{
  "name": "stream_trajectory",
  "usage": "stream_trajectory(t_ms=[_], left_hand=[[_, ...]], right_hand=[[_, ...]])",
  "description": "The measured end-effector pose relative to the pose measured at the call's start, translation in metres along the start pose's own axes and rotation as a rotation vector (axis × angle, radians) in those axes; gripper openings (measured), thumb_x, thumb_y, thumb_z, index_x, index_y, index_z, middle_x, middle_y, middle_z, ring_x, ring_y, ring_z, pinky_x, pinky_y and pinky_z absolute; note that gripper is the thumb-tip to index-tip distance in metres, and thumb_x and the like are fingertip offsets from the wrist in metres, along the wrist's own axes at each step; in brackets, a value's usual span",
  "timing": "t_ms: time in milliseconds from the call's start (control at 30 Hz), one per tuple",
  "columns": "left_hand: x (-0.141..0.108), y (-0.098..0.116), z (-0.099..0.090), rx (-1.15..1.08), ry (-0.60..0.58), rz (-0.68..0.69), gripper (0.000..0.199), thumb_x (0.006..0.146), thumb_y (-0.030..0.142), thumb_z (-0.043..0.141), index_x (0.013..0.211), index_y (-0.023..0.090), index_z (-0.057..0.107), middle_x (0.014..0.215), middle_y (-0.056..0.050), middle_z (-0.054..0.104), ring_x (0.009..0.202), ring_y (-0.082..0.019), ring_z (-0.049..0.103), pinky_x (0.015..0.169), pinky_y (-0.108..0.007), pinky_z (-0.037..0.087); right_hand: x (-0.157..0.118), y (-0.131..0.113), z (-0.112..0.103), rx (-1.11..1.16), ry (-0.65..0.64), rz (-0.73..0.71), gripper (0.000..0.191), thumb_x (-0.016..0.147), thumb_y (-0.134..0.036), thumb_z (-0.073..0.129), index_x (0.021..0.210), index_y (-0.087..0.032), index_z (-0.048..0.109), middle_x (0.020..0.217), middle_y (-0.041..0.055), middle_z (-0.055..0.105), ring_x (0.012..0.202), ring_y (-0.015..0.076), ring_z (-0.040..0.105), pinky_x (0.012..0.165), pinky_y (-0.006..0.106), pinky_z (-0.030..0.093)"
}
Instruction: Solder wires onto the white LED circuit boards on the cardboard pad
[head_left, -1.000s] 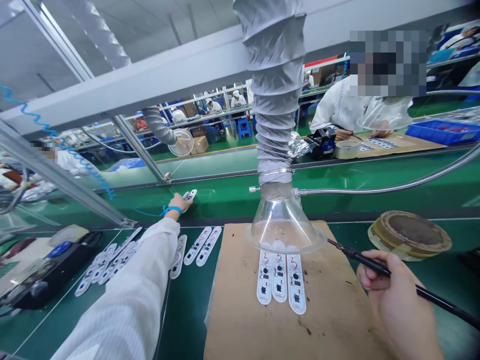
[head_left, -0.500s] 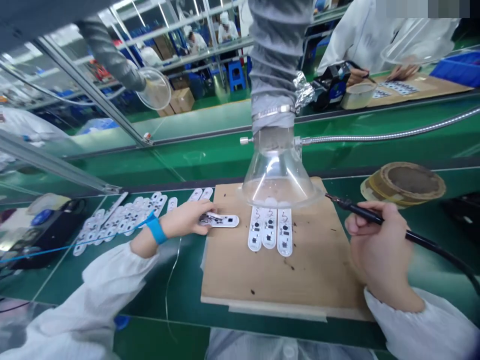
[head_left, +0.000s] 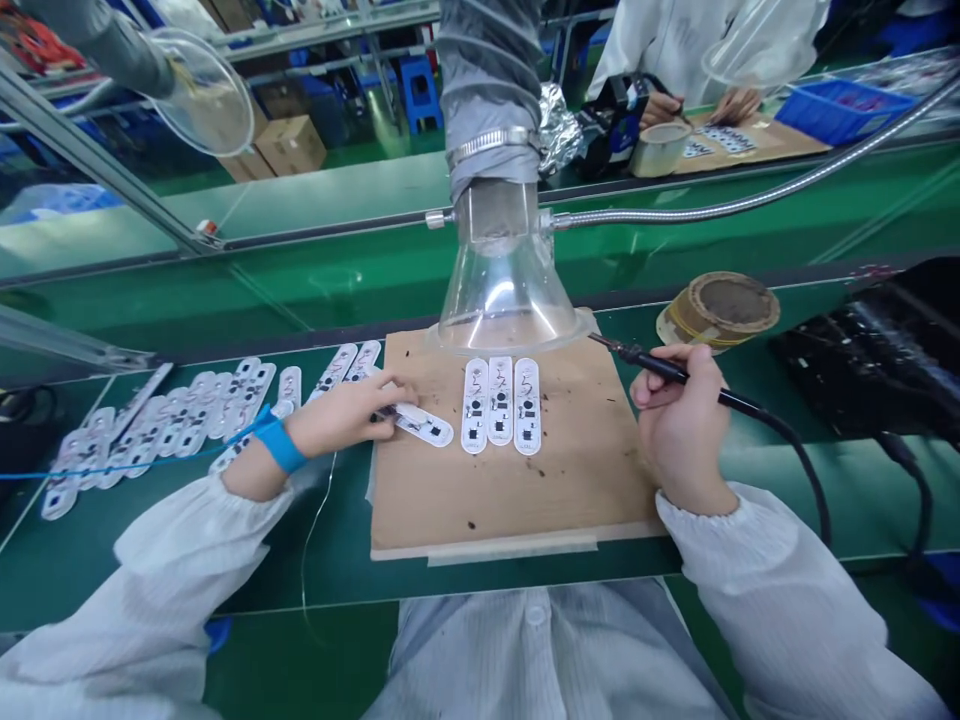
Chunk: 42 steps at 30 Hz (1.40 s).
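Note:
My left hand [head_left: 358, 408], with a blue wrist strap [head_left: 279, 442], is closed on one end of a white rounded circuit board [head_left: 425, 425]. The board's free end points right over the left edge of the cardboard sheet [head_left: 487, 515]. My right hand [head_left: 682, 420] grips a black soldering iron [head_left: 660, 364] like a pen, its tip toward the upper right corner of the cardboard. Between the hands, three similar boards lie side by side: a left one [head_left: 474, 408], a middle one [head_left: 500, 402] and a right one [head_left: 527, 408].
A clear fume hood [head_left: 510, 290] hangs low over the far side of the cardboard. More boards [head_left: 184, 405] lie in rows on the left. A round, taped container [head_left: 720, 310] and a black case [head_left: 877, 345] stand right. Across the bench, another person's hands [head_left: 735, 106] work.
The view has shifted, so most things sit further left and higher. The board in my left hand has turned, its free end now angled down toward me. My right hand keeps holding the soldering iron.

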<state>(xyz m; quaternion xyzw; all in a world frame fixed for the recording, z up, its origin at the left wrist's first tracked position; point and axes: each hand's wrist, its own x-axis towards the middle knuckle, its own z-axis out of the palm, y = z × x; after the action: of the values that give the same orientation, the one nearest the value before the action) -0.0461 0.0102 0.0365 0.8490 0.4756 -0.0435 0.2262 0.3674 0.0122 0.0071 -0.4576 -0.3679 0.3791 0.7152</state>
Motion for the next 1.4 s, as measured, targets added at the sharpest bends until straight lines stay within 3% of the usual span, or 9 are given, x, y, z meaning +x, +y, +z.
stream_trajectory(t_ms=[267,500,667,767,900,1000,1100,1233,1400], left_hand=[[0.005,-0.011,0.000,0.011,0.049,0.080,0.048,0.101,0.021,0.054,0.146,0.032,0.066,0.162,-0.009,0.050,0.121,-0.027,0.068,0.095,-0.036,0.058],[0.032,-0.005,-0.005,-0.107,0.135,0.208,0.035,0.105,0.024,0.051,0.135,0.023,0.070,0.148,-0.014,0.061,0.131,-0.029,0.064,0.112,-0.048,0.056],[0.045,0.006,-0.003,-0.089,0.210,0.149,0.039,0.107,0.032,0.051,0.140,0.023,0.069,0.144,-0.013,0.065,0.122,-0.030,0.067,0.105,-0.049,0.058],[0.040,0.012,0.001,-0.068,0.366,0.046,0.039,0.107,0.034,0.053,0.140,0.020,0.068,0.138,-0.014,0.064,0.119,-0.030,0.067,0.102,-0.048,0.058],[0.019,0.022,0.017,-0.042,0.519,-0.157,0.033,0.110,0.044,0.053,0.118,0.019,0.072,0.106,-0.009,0.063,0.092,-0.025,0.065,0.084,-0.040,0.055],[0.007,0.033,0.035,-0.055,0.491,-0.244,0.033,0.109,0.050,0.055,0.115,0.021,0.069,0.091,-0.004,0.060,0.079,-0.022,0.062,0.072,-0.035,0.050],[0.006,0.037,0.046,-0.093,0.439,-0.296,0.039,0.110,0.052,0.054,0.134,0.022,0.062,0.103,-0.006,0.064,0.083,-0.023,0.065,0.069,-0.034,0.049],[0.020,0.027,0.040,-0.052,0.422,-0.322,0.049,0.113,0.048,0.048,0.155,0.024,0.051,0.113,-0.009,0.064,0.090,-0.027,0.066,0.072,-0.036,0.050],[0.041,0.012,0.026,0.080,0.364,-0.183,0.044,0.114,0.038,0.041,0.153,0.026,0.058,0.117,-0.012,0.058,0.087,-0.026,0.063,0.073,-0.036,0.051]], right_hand=[[-0.003,0.004,-0.004,0.009,-0.026,0.036,0.043,0.101,-0.062,0.068,0.086,-0.023,0.073,0.064,-0.0012,0.050,0.053,0.0150,0.048,0.048,0.030,0.035],[-0.003,0.008,-0.007,-0.005,-0.061,0.029,0.044,0.103,-0.063,0.066,0.087,-0.023,0.074,0.064,-0.0013,0.051,0.051,0.0136,0.048,0.047,0.029,0.036],[-0.003,0.009,-0.007,-0.005,-0.054,0.030,0.043,0.102,-0.063,0.067,0.087,-0.023,0.074,0.065,-0.0018,0.051,0.052,0.0138,0.048,0.047,0.029,0.036],[-0.003,0.008,-0.007,0.020,-0.040,0.019,0.042,0.102,-0.061,0.067,0.088,-0.021,0.074,0.065,-0.0018,0.050,0.052,0.0141,0.048,0.048,0.030,0.036],[-0.002,0.008,-0.007,0.044,-0.032,0.032,0.040,0.102,-0.056,0.069,0.088,-0.018,0.074,0.064,-0.0017,0.051,0.050,0.0134,0.050,0.047,0.031,0.035],[-0.003,0.007,-0.007,0.048,-0.030,0.041,0.039,0.104,-0.053,0.067,0.089,-0.017,0.073,0.065,-0.0014,0.052,0.051,0.0128,0.051,0.048,0.030,0.037],[-0.003,0.007,-0.006,0.032,-0.027,0.039,0.041,0.104,-0.054,0.067,0.088,-0.017,0.073,0.065,-0.0015,0.051,0.051,0.0126,0.050,0.047,0.029,0.037],[-0.003,0.009,-0.005,-0.020,-0.038,0.025,0.043,0.106,-0.058,0.062,0.085,-0.023,0.074,0.066,-0.0010,0.049,0.051,0.0139,0.049,0.045,0.029,0.037],[-0.002,0.013,-0.006,-0.020,-0.040,0.015,0.040,0.107,-0.055,0.062,0.085,-0.025,0.076,0.067,0.0000,0.049,0.052,0.0155,0.048,0.045,0.031,0.035]])
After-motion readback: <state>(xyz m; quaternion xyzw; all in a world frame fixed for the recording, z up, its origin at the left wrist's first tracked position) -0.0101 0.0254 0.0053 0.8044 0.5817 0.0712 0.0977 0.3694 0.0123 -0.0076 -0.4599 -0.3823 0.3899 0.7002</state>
